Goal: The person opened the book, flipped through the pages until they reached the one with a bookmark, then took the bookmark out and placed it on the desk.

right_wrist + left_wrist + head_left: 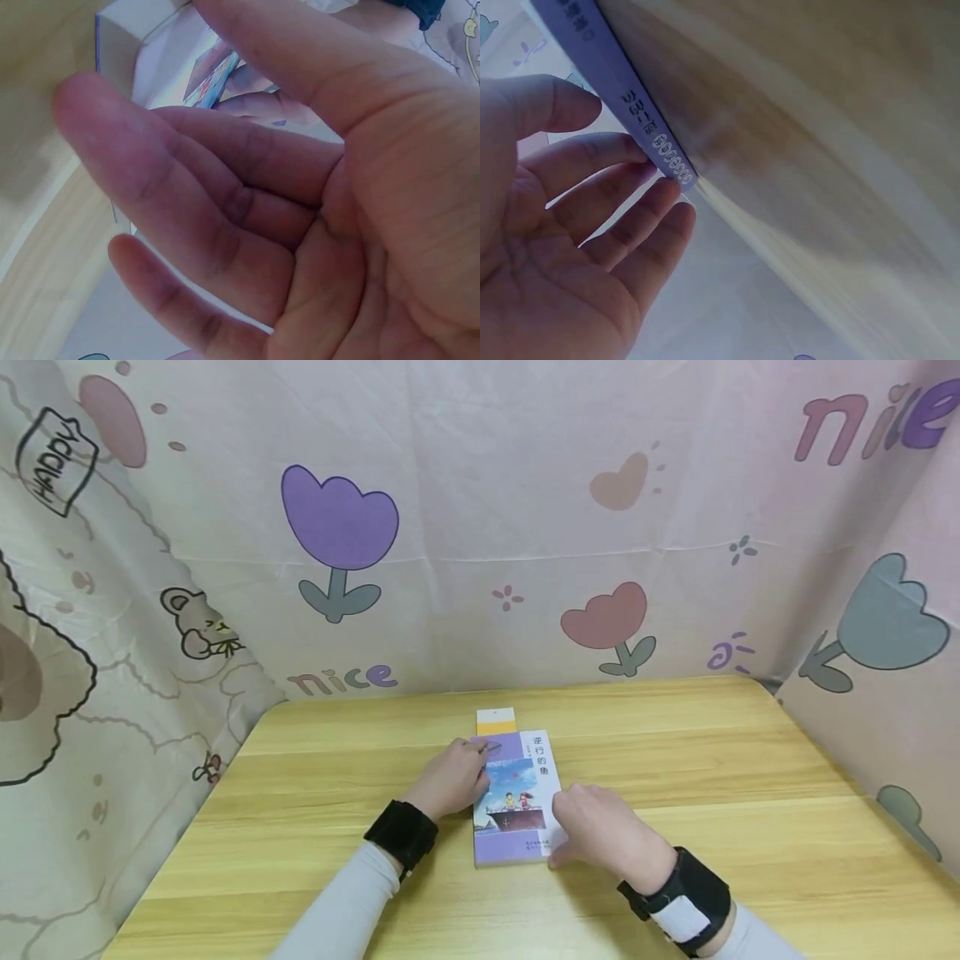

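A paperback book (pixel 513 785) with a purple and white cover lies on the table, its cover showing two cartoon figures under a blue sky. My left hand (pixel 450 778) is at its left edge. In the left wrist view, several fingertips touch the purple spine (pixel 634 97), with the thumb beside it. At the right edge is my right hand (pixel 611 831), its thumb near the lower right corner. The right wrist view shows loosely bent fingers beside the book's page edges (pixel 120 45); whether they touch is unclear. A white and yellow flat piece (pixel 496 720) shows beyond the book's far edge.
The light wood table (pixel 300 793) reaches back to a hanging cloth (pixel 465 527) printed with flowers, hearts and words. More printed cloth hangs along both sides. Each wrist wears a black strap (pixel 402 835).
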{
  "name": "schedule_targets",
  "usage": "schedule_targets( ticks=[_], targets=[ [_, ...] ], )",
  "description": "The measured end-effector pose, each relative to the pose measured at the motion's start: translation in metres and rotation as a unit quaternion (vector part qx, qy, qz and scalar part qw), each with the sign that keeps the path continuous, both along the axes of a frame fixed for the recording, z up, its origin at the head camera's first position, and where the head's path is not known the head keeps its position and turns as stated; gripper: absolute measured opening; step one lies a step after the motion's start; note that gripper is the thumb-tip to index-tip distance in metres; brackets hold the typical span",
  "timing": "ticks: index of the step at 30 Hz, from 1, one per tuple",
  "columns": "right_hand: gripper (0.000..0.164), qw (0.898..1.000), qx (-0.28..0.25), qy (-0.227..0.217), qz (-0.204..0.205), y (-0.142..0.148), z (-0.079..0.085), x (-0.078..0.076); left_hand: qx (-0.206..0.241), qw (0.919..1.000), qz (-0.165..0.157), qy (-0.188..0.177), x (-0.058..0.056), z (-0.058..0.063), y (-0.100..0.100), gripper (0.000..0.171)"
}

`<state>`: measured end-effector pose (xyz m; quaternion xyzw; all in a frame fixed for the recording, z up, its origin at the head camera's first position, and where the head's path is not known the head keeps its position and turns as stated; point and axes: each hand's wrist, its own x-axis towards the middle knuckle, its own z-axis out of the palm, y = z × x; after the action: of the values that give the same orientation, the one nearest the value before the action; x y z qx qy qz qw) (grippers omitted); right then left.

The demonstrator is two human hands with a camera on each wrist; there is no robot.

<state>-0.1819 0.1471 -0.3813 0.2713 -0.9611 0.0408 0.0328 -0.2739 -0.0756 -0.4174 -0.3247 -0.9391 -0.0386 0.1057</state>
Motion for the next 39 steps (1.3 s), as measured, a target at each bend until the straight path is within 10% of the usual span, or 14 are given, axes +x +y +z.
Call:
schedule_targets(
  ticks=[39],
  targets=[
    [0.044, 0.999, 0.016, 0.028, -0.009, 0.006, 0.001, -0.003, -0.025, 0.9965, 0.003, -0.080, 0.003, 0.010, 0.001, 0.048]
  ],
)
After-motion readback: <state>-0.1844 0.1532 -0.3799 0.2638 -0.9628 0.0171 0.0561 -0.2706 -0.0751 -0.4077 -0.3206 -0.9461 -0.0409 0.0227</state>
